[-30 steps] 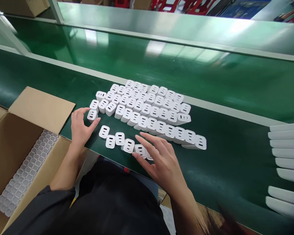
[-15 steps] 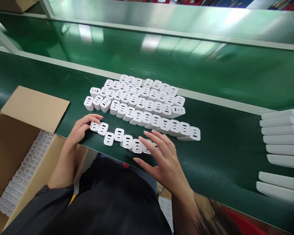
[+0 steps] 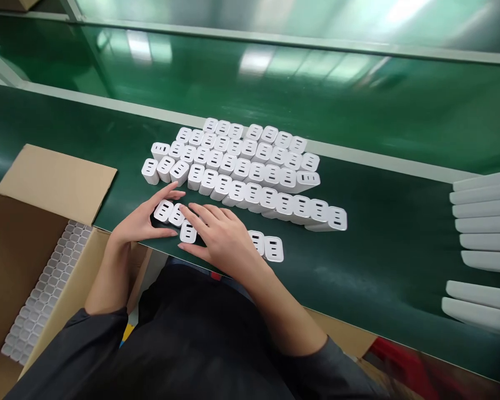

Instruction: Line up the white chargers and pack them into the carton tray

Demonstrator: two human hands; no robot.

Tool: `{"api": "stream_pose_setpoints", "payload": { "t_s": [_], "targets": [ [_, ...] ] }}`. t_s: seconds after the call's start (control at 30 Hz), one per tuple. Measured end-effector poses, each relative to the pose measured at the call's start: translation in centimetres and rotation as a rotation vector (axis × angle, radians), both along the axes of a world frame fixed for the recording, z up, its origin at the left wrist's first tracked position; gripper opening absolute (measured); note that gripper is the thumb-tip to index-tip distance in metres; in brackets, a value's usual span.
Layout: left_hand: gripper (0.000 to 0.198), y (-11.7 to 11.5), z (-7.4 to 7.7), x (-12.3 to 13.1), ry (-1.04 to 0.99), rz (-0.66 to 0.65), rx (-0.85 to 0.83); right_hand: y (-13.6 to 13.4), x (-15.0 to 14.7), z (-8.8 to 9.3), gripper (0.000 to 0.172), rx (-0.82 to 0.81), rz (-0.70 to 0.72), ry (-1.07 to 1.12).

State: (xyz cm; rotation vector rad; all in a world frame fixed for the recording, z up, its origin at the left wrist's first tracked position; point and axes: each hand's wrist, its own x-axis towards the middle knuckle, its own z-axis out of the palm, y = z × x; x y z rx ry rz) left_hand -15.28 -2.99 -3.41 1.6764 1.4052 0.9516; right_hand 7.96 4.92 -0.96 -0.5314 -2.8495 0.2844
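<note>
Several white charger plugs stand in packed rows [image 3: 250, 172] on the green table [image 3: 379, 250]. A shorter loose row of the same plugs [image 3: 266, 245] lies nearer me. My left hand [image 3: 144, 219] cups the left end of this near row, thumb and fingers spread, touching the first plug [image 3: 164, 211]. My right hand [image 3: 220, 236] lies flat over the middle of the near row, fingers stretched toward the left and covering several plugs. Neither hand is closed around a plug.
An open cardboard box [image 3: 33, 222] with a white cell tray [image 3: 41, 294] inside sits at my left, below the table edge. White flat trays [image 3: 483, 222] are stacked at the right edge. A metal rail [image 3: 358, 153] runs behind the plugs.
My right hand slid left along the near row, uncovering two plugs at its right end. My left hand carried a plug from the block's corner to the near row's left end.
</note>
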Motion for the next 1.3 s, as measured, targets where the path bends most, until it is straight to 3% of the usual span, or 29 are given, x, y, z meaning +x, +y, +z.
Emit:
{"api": "stream_pose_setpoints", "payload": {
  "t_s": [0.17, 0.33, 0.43, 0.5, 0.6, 0.77, 1.03, 1.3],
  "targets": [
    [0.098, 0.4, 0.2, -0.3, -0.048, -0.03, -0.044, 0.4, 0.3, -0.4, 0.058, -0.061, 0.005, -0.007],
    [0.061, 0.8, 0.6, 0.9, 0.112, 0.017, -0.004, 0.8, 0.4, -0.5, 0.05, -0.055, -0.035, -0.012],
    [0.051, 0.8, 0.4, 2.9, 0.148, 0.052, 0.02, 1.2, 1.4, -0.6, 0.048, -0.06, -0.06, -0.014],
    [0.053, 0.7, 0.2, 4.4, 0.123, 0.065, 0.02, 1.6, 2.6, -0.7, 0.048, -0.073, -0.052, -0.011],
    [0.063, 0.5, -0.1, 6.1, 0.044, -0.03, 0.013, 2.0, 4.8, -0.6, 0.047, -0.098, -0.037, 0.006],
    [0.078, 0.5, -0.3, 6.5, -0.111, -0.166, -0.009, 2.2, 7.0, -0.3, 0.042, -0.119, -0.038, 0.017],
    [0.073, 0.6, -0.5, 6.3, -0.22, -0.116, -0.162, 2.3, 7.4, -0.6, 0.048, -0.158, -0.036, 0.035],
    [0.069, 0.7, -0.4, 6.5, -0.21, -0.089, -0.177, 2.2, 7.2, -0.7, 0.045, -0.088, -0.044, 0.021]
  ]
}}
